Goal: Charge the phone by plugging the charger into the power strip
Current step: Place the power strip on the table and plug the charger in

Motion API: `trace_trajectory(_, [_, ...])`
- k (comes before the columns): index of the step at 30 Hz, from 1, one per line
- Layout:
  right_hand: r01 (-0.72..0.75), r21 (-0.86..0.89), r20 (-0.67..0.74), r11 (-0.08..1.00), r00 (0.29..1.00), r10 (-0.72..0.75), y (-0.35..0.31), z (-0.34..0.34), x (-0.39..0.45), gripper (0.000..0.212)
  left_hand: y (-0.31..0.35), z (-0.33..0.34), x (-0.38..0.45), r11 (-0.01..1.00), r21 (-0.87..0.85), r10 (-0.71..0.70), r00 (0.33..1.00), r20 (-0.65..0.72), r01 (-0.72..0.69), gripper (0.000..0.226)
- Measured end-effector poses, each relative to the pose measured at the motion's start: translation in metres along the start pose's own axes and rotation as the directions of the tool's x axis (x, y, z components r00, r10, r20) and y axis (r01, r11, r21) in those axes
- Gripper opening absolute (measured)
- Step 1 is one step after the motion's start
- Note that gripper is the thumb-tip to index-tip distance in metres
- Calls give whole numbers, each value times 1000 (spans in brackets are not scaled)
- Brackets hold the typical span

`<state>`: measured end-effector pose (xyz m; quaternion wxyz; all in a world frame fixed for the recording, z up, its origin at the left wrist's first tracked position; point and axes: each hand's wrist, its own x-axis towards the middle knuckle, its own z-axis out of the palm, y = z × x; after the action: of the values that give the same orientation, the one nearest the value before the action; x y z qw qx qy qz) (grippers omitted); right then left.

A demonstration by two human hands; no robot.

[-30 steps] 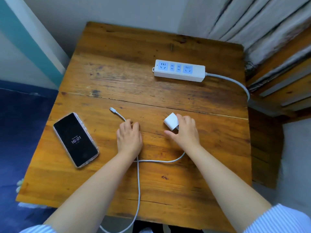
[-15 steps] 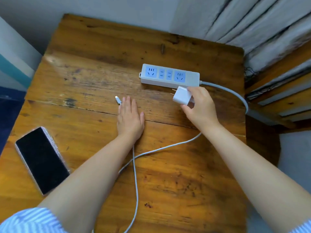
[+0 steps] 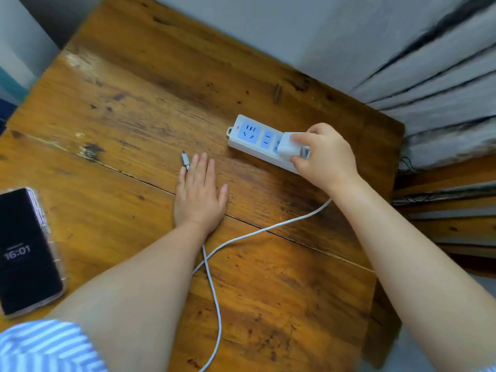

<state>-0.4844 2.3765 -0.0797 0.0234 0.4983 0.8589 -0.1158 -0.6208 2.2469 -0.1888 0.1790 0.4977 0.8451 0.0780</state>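
Observation:
A white power strip (image 3: 251, 138) with blue sockets lies on the wooden table (image 3: 139, 103). My right hand (image 3: 324, 157) grips the white charger block (image 3: 288, 146) and holds it on the strip's right-hand socket; whether its pins are fully in is hidden. The white cable (image 3: 257, 232) runs from the charger across the table and under my left hand (image 3: 198, 196), which lies flat, fingers apart, pinning it. The cable's free plug (image 3: 185, 161) pokes out past my fingertips. The phone (image 3: 24, 251) lies at the left edge, screen lit with 16:01.
The table stands in a corner against a grey wall (image 3: 268, 28). Grey slats and wooden boards (image 3: 442, 89) stand close on the right. The cable loops off the near table edge.
My right hand has carried the charger from the table's middle up onto the power strip. My left hand went flat on the cable. The phone screen went dark, then lit again.

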Motion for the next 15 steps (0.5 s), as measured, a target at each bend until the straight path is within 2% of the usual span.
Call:
trace_trajectory(6, [-2,-136,175,991,984,26,-9,-15,21,41,1,0,2,1000,10,-10,1000,9,10,61])
trace_trajectory(10, [36,-243,260,969,965,30,-23,-21,30,34,1,-1,0,1000,-6,-19,999,27,19,60])
trace_trajectory(15, [65,-281,295,958,955,22,-33,-25,36,37,2,-3,-1,1000,-10,-18,999,30,19,59])
